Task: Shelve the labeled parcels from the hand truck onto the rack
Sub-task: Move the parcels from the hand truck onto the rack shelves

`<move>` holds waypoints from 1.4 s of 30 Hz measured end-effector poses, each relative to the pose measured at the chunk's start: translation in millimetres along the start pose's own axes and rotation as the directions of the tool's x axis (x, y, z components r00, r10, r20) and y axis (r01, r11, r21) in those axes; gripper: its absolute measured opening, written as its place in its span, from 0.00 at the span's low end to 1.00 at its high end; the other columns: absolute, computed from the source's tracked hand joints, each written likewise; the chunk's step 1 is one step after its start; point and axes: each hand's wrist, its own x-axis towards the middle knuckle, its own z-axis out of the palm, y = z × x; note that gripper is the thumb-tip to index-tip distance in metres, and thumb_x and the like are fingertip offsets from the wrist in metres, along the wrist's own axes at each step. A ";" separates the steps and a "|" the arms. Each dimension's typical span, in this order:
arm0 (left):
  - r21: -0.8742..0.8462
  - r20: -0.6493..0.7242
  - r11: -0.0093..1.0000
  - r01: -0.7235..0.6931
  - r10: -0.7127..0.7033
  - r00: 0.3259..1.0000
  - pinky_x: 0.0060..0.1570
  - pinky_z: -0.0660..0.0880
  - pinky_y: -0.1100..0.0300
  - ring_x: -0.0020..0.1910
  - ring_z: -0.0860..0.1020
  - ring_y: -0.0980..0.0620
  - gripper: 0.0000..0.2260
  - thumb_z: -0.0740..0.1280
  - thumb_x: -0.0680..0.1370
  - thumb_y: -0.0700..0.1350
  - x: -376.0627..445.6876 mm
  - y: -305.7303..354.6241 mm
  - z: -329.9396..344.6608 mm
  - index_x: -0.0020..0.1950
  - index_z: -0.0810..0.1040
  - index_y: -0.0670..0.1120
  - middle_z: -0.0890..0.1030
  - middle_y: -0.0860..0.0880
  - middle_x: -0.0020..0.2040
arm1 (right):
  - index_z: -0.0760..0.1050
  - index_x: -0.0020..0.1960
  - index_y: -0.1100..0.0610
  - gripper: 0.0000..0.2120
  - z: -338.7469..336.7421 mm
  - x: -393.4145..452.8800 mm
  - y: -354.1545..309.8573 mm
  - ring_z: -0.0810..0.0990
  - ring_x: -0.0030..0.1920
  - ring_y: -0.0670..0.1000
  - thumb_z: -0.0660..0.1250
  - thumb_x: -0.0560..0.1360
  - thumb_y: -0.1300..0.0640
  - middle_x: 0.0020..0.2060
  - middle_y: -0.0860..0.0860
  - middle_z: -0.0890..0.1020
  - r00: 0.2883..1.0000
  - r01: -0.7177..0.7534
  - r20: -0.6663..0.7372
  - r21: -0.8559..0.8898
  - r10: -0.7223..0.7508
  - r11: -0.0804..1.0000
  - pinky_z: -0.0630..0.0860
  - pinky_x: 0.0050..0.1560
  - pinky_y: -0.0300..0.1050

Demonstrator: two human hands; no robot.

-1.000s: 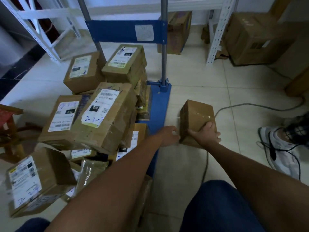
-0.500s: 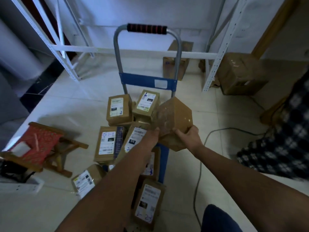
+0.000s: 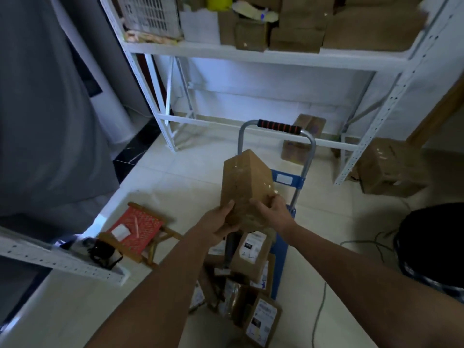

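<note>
I held a parcel [image 3: 244, 182] between my left hand [image 3: 218, 223] and right hand [image 3: 273, 212], above the hand truck [image 3: 286, 179]. More parcels [image 3: 251, 277] lay below it. The rack [image 3: 251, 56] stood behind, a stool [image 3: 136, 228] lay left.

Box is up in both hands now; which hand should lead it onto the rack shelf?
Probably the right hand: it grips the box higher, nearer the shelf; the left hand cups underneath.

I see pale tiled floor [image 3: 175, 187], glossy, with black border strip [image 3: 133, 156] at left. White wall [image 3: 263, 89] behind. Grey curtain [image 3: 45, 121] fills left side. Small wooden stool [image 3: 135, 228] with red woven seat stands on floor. Cable [image 3: 319, 315] trails across tiles at right. Lighting dim, bluish.
</note>
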 end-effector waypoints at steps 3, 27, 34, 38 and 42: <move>-0.009 -0.046 0.995 -0.102 0.102 0.994 0.57 0.78 0.44 0.53 0.81 0.43 0.22 0.69 0.77 0.48 -21.7 28.6 -20.5 0.65 0.73 0.35 0.80 0.40 0.59 | 0.61 0.72 0.49 0.46 16.4 -19.3 -47.6 0.76 0.62 0.55 0.74 0.62 0.30 0.66 0.51 0.72 0.995 0.028 0.098 0.041 -0.032 0.999 0.77 0.62 0.57; 0.814 -0.187 0.461 -0.353 0.784 0.593 0.57 0.74 0.58 0.60 0.76 0.49 0.24 0.67 0.77 0.40 -150.7 43.0 -19.9 0.73 0.69 0.46 0.76 0.49 0.65 | 0.59 0.74 0.52 0.67 72.8 -71.9 -170.1 0.76 0.62 0.56 0.74 0.42 0.24 0.64 0.52 0.74 0.995 0.093 0.021 0.189 -0.098 0.978 0.74 0.65 0.59; 0.752 -0.166 0.506 -0.423 0.766 0.621 0.64 0.67 0.66 0.67 0.73 0.52 0.25 0.70 0.76 0.40 -168.1 30.0 -16.3 0.73 0.70 0.45 0.73 0.49 0.70 | 0.59 0.75 0.59 0.52 67.5 -85.8 -181.2 0.72 0.67 0.60 0.75 0.63 0.33 0.69 0.57 0.70 0.987 0.149 -0.066 0.048 -0.146 0.988 0.70 0.68 0.57; 0.718 -0.158 0.549 -0.427 0.727 0.669 0.62 0.74 0.58 0.59 0.76 0.55 0.17 0.69 0.78 0.44 -181.9 29.8 -25.4 0.67 0.76 0.48 0.79 0.51 0.61 | 0.64 0.72 0.57 0.56 67.2 -92.7 -171.2 0.77 0.61 0.59 0.72 0.56 0.25 0.65 0.56 0.74 0.980 0.193 -0.043 0.024 -0.192 0.981 0.73 0.65 0.58; 0.669 -0.259 0.632 -0.391 0.692 0.674 0.58 0.77 0.52 0.57 0.78 0.53 0.16 0.68 0.78 0.45 -192.8 34.4 -53.2 0.66 0.76 0.49 0.79 0.51 0.61 | 0.69 0.68 0.50 0.60 80.8 -84.3 -159.8 0.79 0.57 0.55 0.67 0.45 0.17 0.60 0.51 0.78 0.972 0.229 0.060 0.008 -0.229 0.973 0.76 0.61 0.60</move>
